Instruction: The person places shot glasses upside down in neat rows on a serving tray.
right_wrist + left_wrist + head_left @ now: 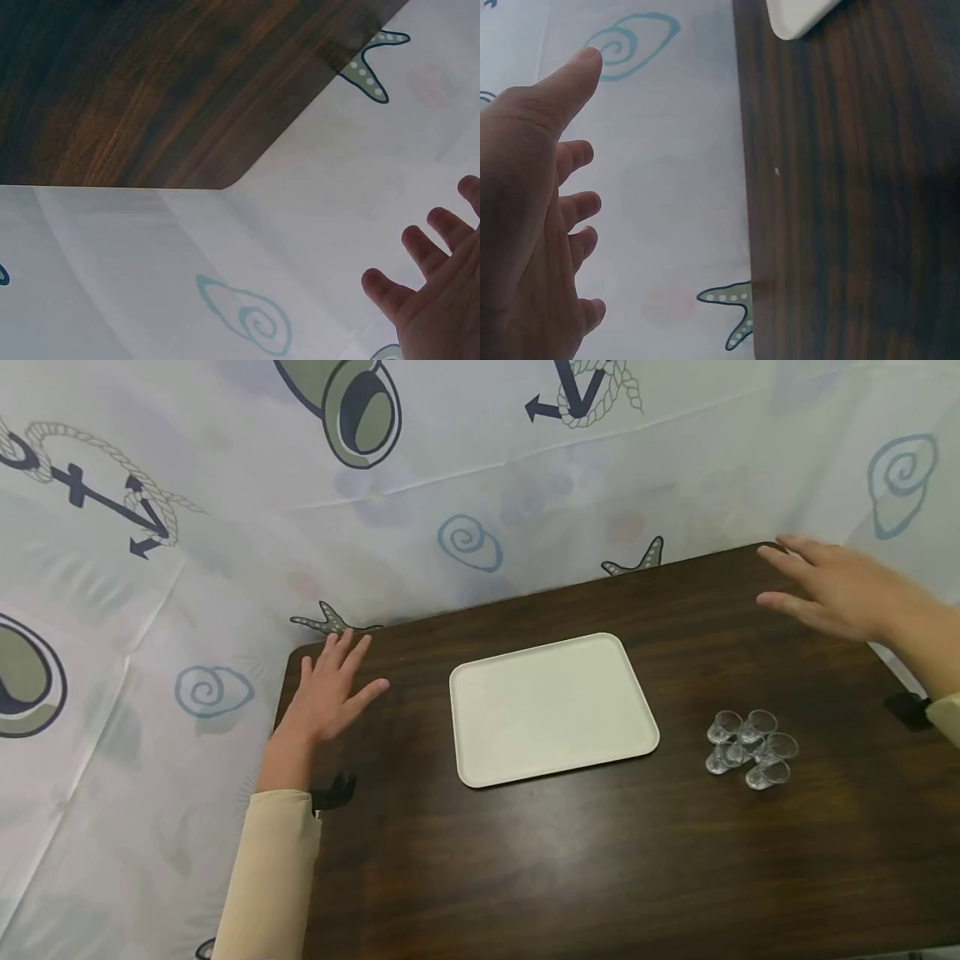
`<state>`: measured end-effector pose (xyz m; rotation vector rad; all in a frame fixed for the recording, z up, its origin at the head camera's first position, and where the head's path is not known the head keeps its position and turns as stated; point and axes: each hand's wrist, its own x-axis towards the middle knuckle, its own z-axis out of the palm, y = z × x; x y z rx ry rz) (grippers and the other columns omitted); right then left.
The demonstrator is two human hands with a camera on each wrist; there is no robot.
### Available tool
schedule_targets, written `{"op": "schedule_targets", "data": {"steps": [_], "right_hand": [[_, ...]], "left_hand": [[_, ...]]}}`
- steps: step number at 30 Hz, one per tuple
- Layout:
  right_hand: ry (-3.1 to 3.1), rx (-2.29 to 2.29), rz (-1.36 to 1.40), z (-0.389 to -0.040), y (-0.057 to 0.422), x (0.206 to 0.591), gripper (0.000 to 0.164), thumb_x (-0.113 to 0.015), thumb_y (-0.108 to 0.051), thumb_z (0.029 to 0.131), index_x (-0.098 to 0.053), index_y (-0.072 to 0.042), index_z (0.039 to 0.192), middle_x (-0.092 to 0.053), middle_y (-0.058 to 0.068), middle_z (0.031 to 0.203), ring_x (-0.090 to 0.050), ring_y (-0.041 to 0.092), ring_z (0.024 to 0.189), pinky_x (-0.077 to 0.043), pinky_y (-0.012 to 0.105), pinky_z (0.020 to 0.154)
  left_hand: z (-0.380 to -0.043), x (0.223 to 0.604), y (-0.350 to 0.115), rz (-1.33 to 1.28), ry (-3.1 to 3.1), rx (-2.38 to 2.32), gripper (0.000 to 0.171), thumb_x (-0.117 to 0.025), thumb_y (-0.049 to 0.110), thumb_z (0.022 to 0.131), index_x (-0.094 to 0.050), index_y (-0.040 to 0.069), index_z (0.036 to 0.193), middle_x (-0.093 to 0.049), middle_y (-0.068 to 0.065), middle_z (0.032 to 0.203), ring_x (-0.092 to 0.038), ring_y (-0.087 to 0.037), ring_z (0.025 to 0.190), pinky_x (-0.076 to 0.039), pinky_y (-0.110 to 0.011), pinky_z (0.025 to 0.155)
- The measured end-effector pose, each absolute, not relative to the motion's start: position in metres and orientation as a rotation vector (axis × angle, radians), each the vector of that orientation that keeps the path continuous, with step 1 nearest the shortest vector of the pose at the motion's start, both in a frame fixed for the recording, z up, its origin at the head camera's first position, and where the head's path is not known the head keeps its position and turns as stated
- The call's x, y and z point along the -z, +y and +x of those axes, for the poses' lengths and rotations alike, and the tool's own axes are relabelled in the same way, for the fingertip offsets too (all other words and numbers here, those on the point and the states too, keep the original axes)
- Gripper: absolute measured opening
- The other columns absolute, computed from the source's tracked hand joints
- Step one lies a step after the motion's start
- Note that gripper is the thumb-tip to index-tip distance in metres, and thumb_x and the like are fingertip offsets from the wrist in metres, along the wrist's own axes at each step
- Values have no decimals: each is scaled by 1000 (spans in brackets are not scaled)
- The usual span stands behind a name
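Observation:
My left hand (324, 697) hovers over the left end of the dark wooden table, its fingers spread and holding nothing. Above the table's far right corner is my right hand (840, 585), also with extended fingers and nothing in its grasp. Between the two, a cream rectangular tray (551, 710) lies flat on the table with nothing on it. To the right of the tray stands a close cluster of several small clear stemmed glasses (752, 747). Neither hand touches the tray or the glasses. The left wrist view catches one corner of the tray (799, 15).
The dark wood-grain table (555, 868) has rounded corners. A pale curtain (405, 543) printed with anchors, shells and starfish hangs behind it and at both sides. Black straps with small dark devices (333, 793) sit at the wrists.

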<state>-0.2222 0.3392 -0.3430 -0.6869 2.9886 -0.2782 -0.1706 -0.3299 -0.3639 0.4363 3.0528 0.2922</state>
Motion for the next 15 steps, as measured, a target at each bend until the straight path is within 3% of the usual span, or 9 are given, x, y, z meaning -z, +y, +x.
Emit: {"op": "schedule_targets", "data": {"steps": [8, 12, 15], "right_hand": [[2902, 374, -685, -212, 346, 355, 74, -52, -38, 102, -15, -7, 158, -13, 31, 157, -14, 59, 137, -14, 71, 105], [2837, 412, -719, -201, 346, 370, 68, -63, -24, 98, -30, -4, 153, -27, 31, 152, -28, 58, 132, -27, 69, 99], [2816, 480, -777, -190, 348, 386, 62, -72, -8, 88, -47, -3, 145, -43, 27, 143, -45, 53, 123, -39, 63, 93]], "left_hand": [[-154, 380, -332, 427, 3014, -310, 78, -45, 58, 99, -11, 24, 160, -2, -10, 164, 6, -28, 150, 0, -70, 109], [-146, 397, -332, 451, 2999, -359, 78, -47, 57, 98, -13, 23, 160, -8, -14, 164, 2, -32, 150, -3, -71, 108], [-138, 410, -330, 461, 2972, -397, 79, -49, 58, 97, -16, 22, 159, -12, -15, 163, -2, -33, 150, -4, -71, 108]]}}
